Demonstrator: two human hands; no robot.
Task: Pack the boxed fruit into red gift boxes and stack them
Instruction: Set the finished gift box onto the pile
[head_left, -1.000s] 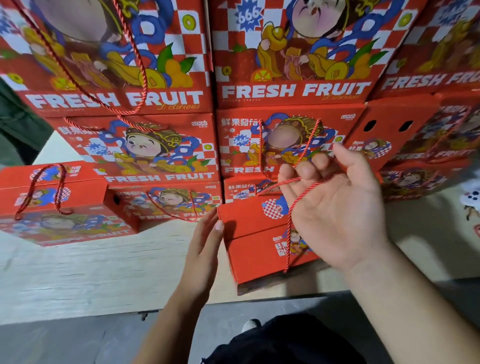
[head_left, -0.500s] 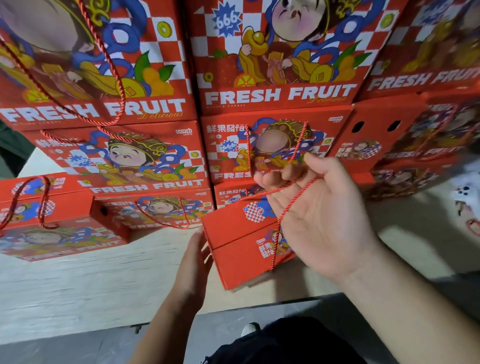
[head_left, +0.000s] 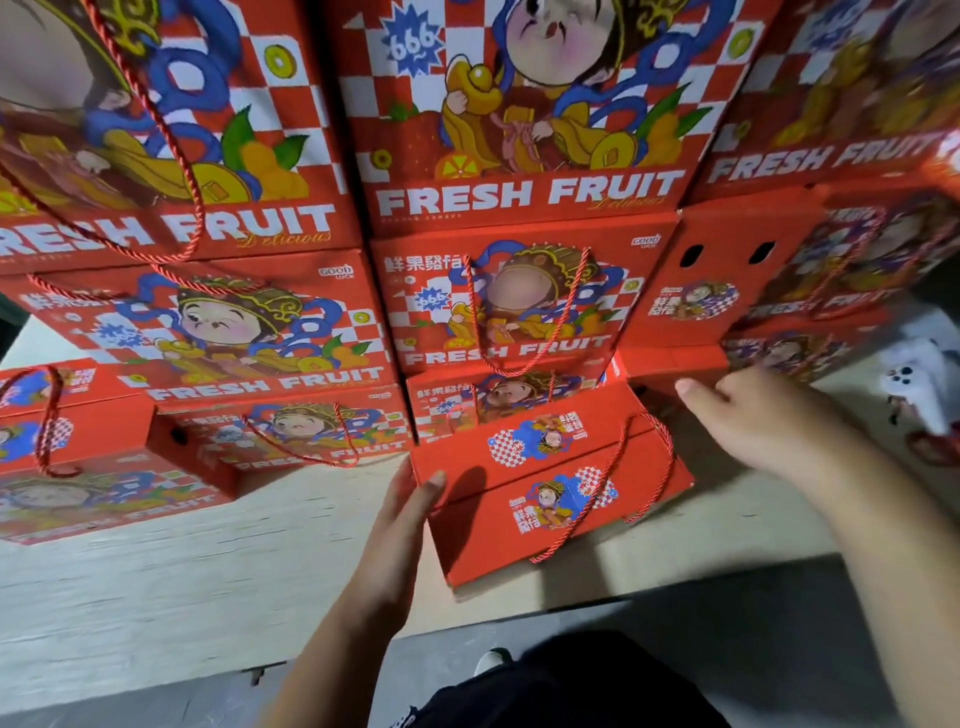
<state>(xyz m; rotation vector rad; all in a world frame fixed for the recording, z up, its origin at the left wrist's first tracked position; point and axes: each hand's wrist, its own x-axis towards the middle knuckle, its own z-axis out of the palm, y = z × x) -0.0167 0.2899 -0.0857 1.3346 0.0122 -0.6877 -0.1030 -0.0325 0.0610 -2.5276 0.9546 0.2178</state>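
Left hand (head_left: 402, 525) flat, fingers straight, against left side of gift box (head_left: 550, 483). Right hand (head_left: 763, 415) open, holds nothing, hovers past box's right end. Box sits near table (head_left: 156, 582) front edge, its back against stacked boxes (head_left: 519, 312). Likely stiff card, fairly heavy if filled; grip both ends or rope handle (head_left: 613, 478), slack across lid. Free room on bare table to left; rear blocked by stack.

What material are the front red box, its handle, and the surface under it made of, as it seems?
Box: probably printed cardboard with a matte finish; it has folded flaps with sharp creases. Handle: twisted red cord, its strands visible. Surface: pale, streaky grain suggests wood or plywood, unfinished, though blur leaves this uncertain.
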